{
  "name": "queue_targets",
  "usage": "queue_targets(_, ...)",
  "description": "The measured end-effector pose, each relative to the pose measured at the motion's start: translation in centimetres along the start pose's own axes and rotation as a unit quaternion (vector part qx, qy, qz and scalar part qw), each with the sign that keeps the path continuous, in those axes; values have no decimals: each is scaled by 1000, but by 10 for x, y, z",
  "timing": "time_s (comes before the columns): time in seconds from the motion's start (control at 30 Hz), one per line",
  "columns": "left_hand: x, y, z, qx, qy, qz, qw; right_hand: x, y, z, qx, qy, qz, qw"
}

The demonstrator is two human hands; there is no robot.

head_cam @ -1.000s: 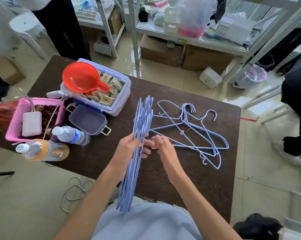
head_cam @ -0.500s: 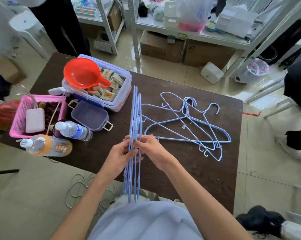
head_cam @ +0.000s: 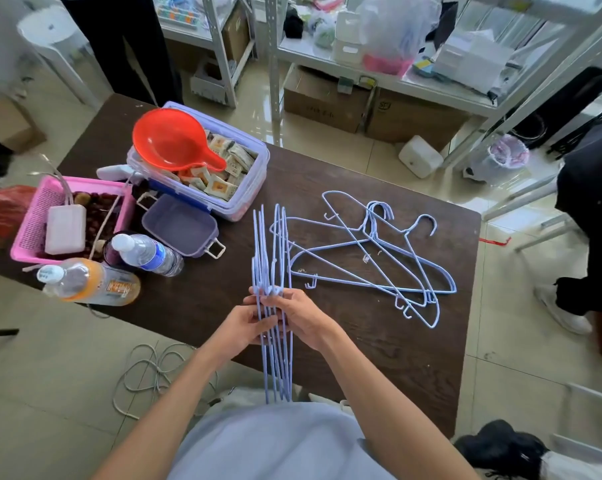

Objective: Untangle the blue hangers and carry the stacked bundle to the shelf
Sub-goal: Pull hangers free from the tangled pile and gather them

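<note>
Several loose hangers (head_cam: 372,258) are lying tangled on the table (head_cam: 379,344), just right of my hands and apart from them. I'm holding the bundle (head_cam: 275,358) edge-on over the table's near edge, my left hand (head_cam: 245,325) and right hand (head_cam: 303,318) both closing around its middle, fingers pinching the wires from either side.

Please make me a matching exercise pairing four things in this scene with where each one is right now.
Things:
1. red scoop
2. stacked bundle
3. loose hangers
4. white block

Places:
A. flat on the table
B. in the pink basket
C. on the purple box
D. gripped by left hand and right hand

Pairs: 1-C, 2-D, 3-A, 4-B
</note>
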State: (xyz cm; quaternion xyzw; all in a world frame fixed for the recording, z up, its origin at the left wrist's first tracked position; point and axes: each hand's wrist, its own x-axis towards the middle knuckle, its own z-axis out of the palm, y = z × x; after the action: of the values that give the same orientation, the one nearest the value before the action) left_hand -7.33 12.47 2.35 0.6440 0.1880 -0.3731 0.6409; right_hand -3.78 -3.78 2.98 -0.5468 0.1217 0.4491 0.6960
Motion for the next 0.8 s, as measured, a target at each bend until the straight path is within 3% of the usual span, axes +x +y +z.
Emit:
queue_targets(0.23,5,-4,14,14,-17,1,1000,7,-1,1,-115,14,36,993)
queue_targets(0.6,10,5,20,39,-72,16,997,-5,-12,-8,-60,57,12,997)
queue_targets(0.7,12,2,31,61,-70,3,996,-12,-1,-15,-70,91,-1,993)
queue_targets(0.8,15,4,39,68,-62,-9,996,-16,4,-20,-64,76,7,995)
